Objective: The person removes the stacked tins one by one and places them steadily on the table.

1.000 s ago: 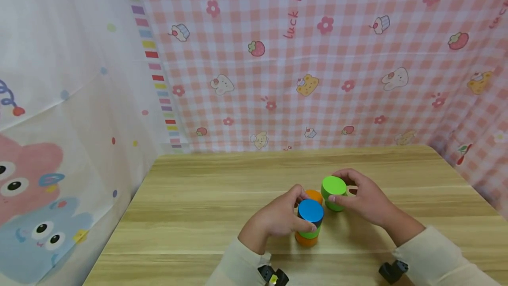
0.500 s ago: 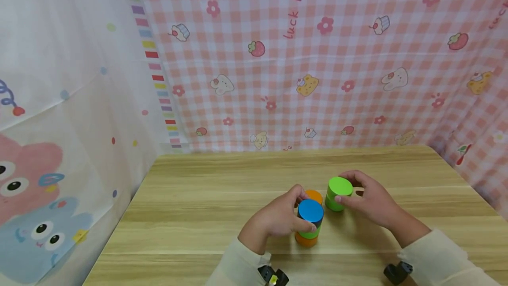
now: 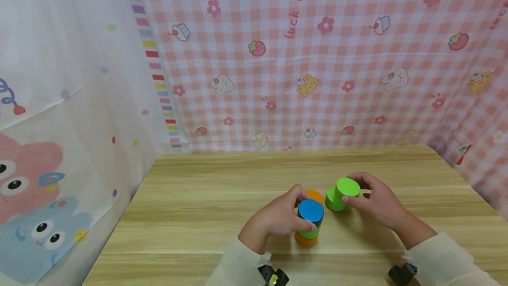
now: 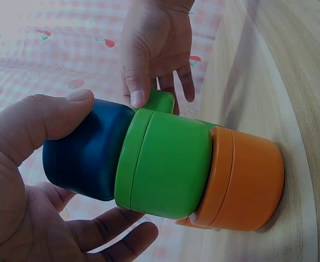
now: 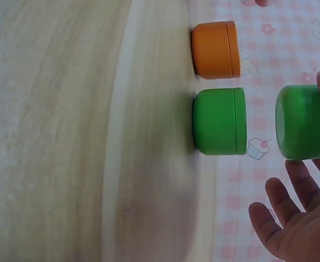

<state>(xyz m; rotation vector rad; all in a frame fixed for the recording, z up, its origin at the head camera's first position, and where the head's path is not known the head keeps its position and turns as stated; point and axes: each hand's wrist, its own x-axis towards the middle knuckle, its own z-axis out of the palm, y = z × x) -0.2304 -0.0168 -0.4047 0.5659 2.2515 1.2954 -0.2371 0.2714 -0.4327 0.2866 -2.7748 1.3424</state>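
The left hand [image 3: 278,220] grips the blue-topped stack [image 3: 309,224]; right fingers [image 3: 349,198] pinch a lifted green pot [image 3: 347,187]. A loose pinch could drop it onto the bench [image 3: 206,197].

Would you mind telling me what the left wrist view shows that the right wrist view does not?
Only the left wrist view shows the left hand gripping the stack: blue pot on green pot on orange pot.
Only the right wrist view shows a lone green pot on the table beside a single orange pot, apart from the lifted one.
Both show the right hand holding the lifted green pot.
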